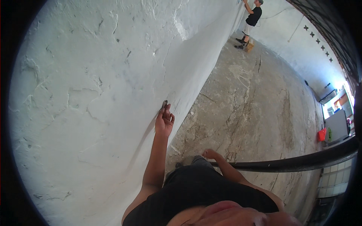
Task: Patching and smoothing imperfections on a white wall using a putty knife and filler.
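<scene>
My left hand [164, 121] reaches forward and presses a small grey scraper-like tool [164, 103] flat against the rough white wall [94, 98]; only the tool's tip shows above my fingers. My right hand [210, 154] hangs low beside my leg with its fingers loosely spread and nothing in it. The wall's plaster is cracked and uneven around the tool.
A cracked, stained concrete floor [256, 109] runs along the wall's foot. A dark curved bar [301, 162] crosses at the right. Far ahead another person [252, 20] in a black shirt works at the same wall. A red bag [321, 134] and furniture stand at the far right.
</scene>
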A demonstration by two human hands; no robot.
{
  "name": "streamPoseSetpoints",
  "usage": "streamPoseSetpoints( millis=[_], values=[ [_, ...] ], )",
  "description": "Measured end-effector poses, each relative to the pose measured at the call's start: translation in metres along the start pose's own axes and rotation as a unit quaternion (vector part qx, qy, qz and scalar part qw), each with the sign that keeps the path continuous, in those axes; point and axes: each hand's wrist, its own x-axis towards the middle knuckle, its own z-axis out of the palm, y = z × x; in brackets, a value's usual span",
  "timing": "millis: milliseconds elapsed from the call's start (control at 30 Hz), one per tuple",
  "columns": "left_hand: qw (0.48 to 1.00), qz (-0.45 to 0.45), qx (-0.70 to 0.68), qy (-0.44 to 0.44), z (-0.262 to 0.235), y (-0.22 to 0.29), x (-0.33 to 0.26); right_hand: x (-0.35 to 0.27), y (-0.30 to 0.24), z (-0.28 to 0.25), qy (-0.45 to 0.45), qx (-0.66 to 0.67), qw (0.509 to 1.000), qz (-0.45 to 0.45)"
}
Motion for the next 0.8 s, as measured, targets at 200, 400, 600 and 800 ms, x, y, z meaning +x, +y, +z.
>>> streamPoseSetpoints(
  millis=[200, 400, 600, 800],
  values=[
    [1.0, -0.017, -0.016, 0.0, 0.002, -0.001, 0.002, -0.039, 0.113, 0.055, -0.061, -0.327, 0.943, -0.028],
    [0.998, -0.043, -0.039, 0.0, 0.0, 0.0, 0.004, -0.066, 0.195, 0.09, 0.079, 0.145, 0.965, 0.206],
    [0.995, -0.068, 0.074, 0.004, -0.043, -0.027, -0.021, -0.033, 0.039, 0.02, 0.189, 0.332, 0.911, 0.155],
    [0.964, -0.094, 0.242, -0.048, -0.072, -0.051, -0.064, -0.004, -0.159, -0.069, 0.071, 0.5, 0.861, 0.056]
  ],
)
